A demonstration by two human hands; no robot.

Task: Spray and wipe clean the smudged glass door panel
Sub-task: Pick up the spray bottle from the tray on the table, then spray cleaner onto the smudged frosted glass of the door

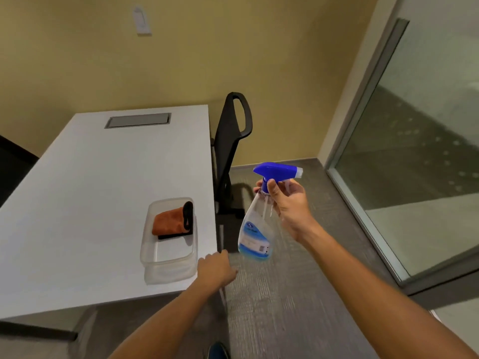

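Nearest us, our left hand hangs loosely curled and empty at the table corner. Our right hand grips the spray bottle by its neck, body hanging down, nozzle aimed right. The glass door panel stands to the right, nearer the right hand. The cloth lies in the clear tub on the table.

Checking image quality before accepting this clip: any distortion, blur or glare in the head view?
Head view: wide-angle bending bows the table edges and door frame; the glass panel shows hazy reflections and pale spots; the spray bottle and right hand look sharp; the lower edge is slightly smeared.
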